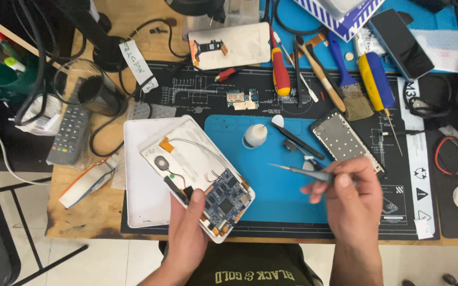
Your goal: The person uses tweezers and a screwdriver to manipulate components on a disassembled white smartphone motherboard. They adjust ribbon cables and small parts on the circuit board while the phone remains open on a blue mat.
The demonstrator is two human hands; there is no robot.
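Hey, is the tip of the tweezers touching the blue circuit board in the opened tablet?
Apart. The head view shows the tweezers in the right hand over the blue mat, clear of the circuit board in the tablet steadied by the left hand.

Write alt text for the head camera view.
A left hand holds an opened white tablet with its blue circuit board exposed, while the right hand holds tweezers over a blue work mat. Screwdrivers and a brush lie behind.

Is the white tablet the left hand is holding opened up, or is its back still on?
Open. The tablet shows its blue circuit board, wires and speaker; a white cover lies beside it.
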